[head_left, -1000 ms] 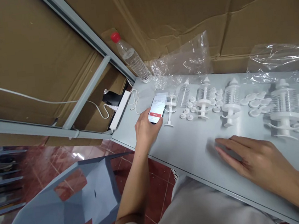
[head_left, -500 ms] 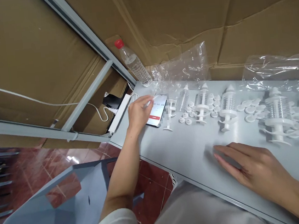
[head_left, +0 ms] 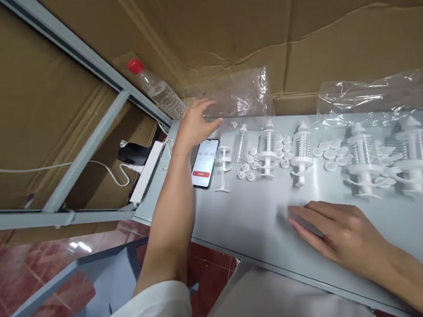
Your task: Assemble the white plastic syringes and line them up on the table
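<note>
My left hand (head_left: 195, 123) hovers open above the far left of the grey table (head_left: 255, 214), fingers spread, just beyond a phone (head_left: 205, 162) that lies flat with a timer and a red button on its screen. My right hand (head_left: 336, 233) rests flat on the table near the front edge, fingers together and pointing left, holding nothing. A row of white syringe-like plastic pieces (head_left: 300, 151) stands along the back, with several small white caps (head_left: 250, 167) scattered between them.
A water bottle with a red cap (head_left: 157, 90) leans against the cardboard wall. Clear plastic bags (head_left: 241, 97) lie at the back. A white power strip (head_left: 145, 173) with cables sits off the table's left end. A grey chair (head_left: 79, 303) stands below left.
My left hand let go of the phone, which now lies on the table, and lifted away toward the plastic bag. My right hand stayed put. The view swung right.
</note>
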A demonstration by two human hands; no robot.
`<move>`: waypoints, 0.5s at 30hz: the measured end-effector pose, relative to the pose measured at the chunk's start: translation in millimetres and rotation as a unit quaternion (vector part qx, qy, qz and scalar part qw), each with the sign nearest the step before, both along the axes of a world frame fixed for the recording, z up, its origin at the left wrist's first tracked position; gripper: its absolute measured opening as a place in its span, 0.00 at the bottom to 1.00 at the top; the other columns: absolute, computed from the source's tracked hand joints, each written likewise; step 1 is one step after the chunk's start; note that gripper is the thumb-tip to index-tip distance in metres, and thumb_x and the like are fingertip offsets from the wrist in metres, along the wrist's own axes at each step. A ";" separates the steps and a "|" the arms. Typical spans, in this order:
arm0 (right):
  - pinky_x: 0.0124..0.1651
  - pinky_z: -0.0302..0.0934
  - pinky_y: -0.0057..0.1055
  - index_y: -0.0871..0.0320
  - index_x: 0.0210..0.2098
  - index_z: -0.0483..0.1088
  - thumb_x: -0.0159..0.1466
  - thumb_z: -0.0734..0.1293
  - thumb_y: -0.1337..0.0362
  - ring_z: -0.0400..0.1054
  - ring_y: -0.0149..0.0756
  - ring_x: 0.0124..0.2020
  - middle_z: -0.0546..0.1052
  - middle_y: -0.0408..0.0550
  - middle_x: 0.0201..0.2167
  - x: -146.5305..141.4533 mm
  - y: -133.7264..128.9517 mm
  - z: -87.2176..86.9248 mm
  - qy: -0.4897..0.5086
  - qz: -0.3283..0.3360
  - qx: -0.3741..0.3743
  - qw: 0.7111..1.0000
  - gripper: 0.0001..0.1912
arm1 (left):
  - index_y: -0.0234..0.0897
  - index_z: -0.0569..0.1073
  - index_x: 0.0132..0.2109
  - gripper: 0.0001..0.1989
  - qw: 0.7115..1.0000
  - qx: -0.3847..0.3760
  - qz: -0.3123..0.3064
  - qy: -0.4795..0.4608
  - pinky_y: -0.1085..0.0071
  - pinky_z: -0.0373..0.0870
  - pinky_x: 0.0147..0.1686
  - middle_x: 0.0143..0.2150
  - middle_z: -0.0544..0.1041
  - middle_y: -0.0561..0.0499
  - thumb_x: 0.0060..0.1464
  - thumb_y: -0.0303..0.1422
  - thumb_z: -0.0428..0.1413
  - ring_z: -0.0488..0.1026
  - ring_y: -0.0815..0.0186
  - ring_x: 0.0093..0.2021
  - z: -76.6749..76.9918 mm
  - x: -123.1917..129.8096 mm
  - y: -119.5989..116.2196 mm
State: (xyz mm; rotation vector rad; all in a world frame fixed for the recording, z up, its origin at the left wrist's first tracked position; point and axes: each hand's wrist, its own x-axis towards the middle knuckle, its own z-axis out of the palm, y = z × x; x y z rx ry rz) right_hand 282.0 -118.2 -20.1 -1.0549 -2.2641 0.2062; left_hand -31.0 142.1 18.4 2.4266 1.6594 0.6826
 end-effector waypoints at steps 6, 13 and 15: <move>0.27 0.59 0.31 0.58 0.47 0.75 0.72 0.68 0.68 0.63 0.28 0.20 0.76 0.41 0.27 9.7 3.5 3.4 -0.006 -0.033 0.013 0.999 0.05 | 0.41 0.81 0.53 0.17 0.996 0.070 0.020 -0.051 0.59 0.66 0.69 0.61 0.80 0.47 0.58 0.39 0.64 0.75 0.57 0.64 11.1 -7.1 -29.9; 0.24 0.56 0.33 0.58 0.47 0.76 0.72 0.68 0.66 0.62 0.28 0.18 0.74 0.39 0.24 14.5 4.5 1.9 -0.030 -0.072 0.024 0.997 0.06 | 0.41 0.80 0.52 0.13 0.992 0.079 0.067 -0.075 0.65 0.76 0.49 0.48 0.84 0.50 0.63 0.40 0.61 0.81 0.62 0.45 0.3 50.4 -111.5; 0.23 0.55 0.33 0.59 0.49 0.76 0.73 0.68 0.65 0.62 0.28 0.18 0.74 0.39 0.23 14.4 5.8 1.7 -0.039 -0.087 0.040 0.995 0.08 | 0.41 0.79 0.55 0.18 0.998 0.036 0.046 -0.031 0.64 0.75 0.46 0.46 0.85 0.50 0.62 0.42 0.63 0.80 0.62 0.39 -8.9 77.0 -137.0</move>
